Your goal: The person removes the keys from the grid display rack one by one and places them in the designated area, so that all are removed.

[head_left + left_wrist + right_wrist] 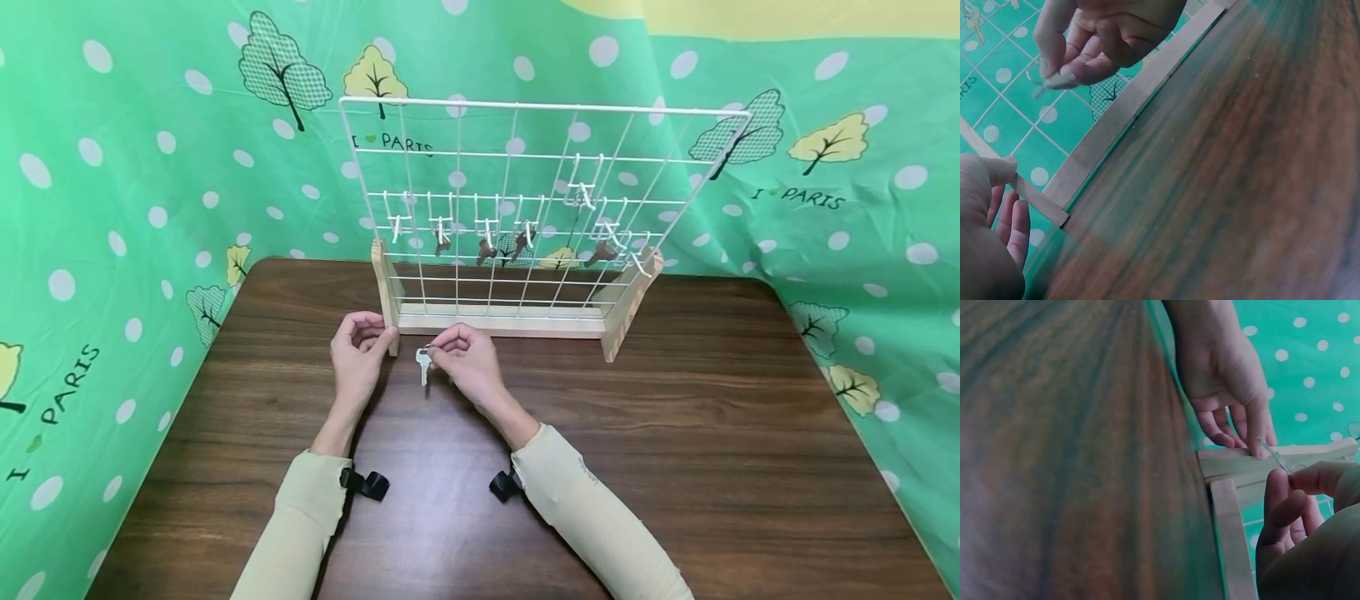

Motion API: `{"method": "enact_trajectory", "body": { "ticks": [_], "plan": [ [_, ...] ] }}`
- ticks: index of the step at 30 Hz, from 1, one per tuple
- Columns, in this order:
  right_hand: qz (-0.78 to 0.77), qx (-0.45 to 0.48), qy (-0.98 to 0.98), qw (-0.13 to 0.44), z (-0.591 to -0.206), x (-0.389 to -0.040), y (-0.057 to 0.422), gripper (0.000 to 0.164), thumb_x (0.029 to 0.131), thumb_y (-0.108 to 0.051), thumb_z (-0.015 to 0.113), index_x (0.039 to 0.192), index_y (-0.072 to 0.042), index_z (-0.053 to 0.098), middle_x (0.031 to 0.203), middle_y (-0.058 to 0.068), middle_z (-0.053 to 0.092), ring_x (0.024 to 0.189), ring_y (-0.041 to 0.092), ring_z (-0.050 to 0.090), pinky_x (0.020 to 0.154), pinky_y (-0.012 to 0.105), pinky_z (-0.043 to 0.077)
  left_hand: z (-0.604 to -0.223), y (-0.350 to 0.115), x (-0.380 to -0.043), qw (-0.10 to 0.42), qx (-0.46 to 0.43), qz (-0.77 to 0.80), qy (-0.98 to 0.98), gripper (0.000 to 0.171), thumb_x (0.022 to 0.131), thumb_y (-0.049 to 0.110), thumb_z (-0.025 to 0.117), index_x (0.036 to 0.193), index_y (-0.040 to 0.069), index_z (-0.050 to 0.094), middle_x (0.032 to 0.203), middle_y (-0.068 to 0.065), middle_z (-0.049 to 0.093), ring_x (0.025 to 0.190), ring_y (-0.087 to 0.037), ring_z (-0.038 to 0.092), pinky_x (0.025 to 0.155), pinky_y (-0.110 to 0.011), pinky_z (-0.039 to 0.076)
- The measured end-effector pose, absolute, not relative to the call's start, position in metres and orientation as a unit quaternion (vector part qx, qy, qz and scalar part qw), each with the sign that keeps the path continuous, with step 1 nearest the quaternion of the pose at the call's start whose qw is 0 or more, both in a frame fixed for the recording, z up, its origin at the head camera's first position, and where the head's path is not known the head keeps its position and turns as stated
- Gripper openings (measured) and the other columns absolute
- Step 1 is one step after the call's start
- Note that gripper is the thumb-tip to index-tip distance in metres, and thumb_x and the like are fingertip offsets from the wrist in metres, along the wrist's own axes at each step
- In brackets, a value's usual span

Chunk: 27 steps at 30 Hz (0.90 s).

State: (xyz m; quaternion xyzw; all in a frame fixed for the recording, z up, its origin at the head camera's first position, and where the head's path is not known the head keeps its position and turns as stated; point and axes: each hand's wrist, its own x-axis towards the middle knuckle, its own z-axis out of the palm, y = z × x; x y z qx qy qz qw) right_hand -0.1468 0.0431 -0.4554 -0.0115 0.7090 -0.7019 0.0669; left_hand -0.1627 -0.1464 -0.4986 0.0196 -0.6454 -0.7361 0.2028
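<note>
The surface (697,467) is brown, streaked with dark wood grain, its far corners rounded. The rack (525,106) stands on it, borne by two pale wooden supports (628,310). The surface spreads wide to both sides and in front of the rack, with a narrower strip behind. A pale sheen shows in front of the rack.

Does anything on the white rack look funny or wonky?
Yes, a bit! On the white wire rack, the high hook hangs above the others, and the low hook at the far right hangs below them, so the line looks uneven. I can't see anything broken.
</note>
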Motion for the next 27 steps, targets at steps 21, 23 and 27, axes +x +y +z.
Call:
{"method": "enact_trajectory", "body": {
  "ticks": [21,23,27],
  "plan": [
    [-0.636,-0.036,0.762,0.116,-0.475,-0.146,0.042,0.007,0.093,0.007,0.077,0.093,0.001,0.074,0.077,0.007,0.076,0.062,0.010,0.070,0.051,0.019,0.051,-0.498,-0.146,-0.163,0.199,0.016,-0.734,-0.649,0.031,0.093,-0.014,0.080,0.118,-0.019,0.062,0.098,0.004,0.071,0.091,-0.011,0.067,0.079,-0.017,0.057],
    [-0.631,-0.037,0.766,0.115,-0.475,-0.146,0.042,0.008,0.092,0.008,0.077,0.092,0.001,0.074,0.077,0.006,0.076,0.062,0.010,0.070,0.052,0.020,0.054,-0.498,-0.146,-0.162,0.198,0.018,-0.734,-0.649,0.031,0.093,-0.014,0.080,0.118,-0.019,0.062,0.099,0.004,0.071,0.091,-0.011,0.067,0.079,-0.017,0.057],
    [-0.612,-0.041,0.783,0.102,-0.476,-0.147,0.042,0.009,0.089,0.008,0.077,0.090,0.000,0.074,0.077,0.005,0.075,0.061,0.009,0.070,0.054,0.023,0.059,-0.498,-0.147,-0.162,0.196,0.022,-0.733,-0.651,0.030,0.093,-0.014,0.080,0.118,-0.018,0.063,0.099,0.004,0.071,0.091,-0.011,0.067,0.079,-0.017,0.057]
  ]
}}
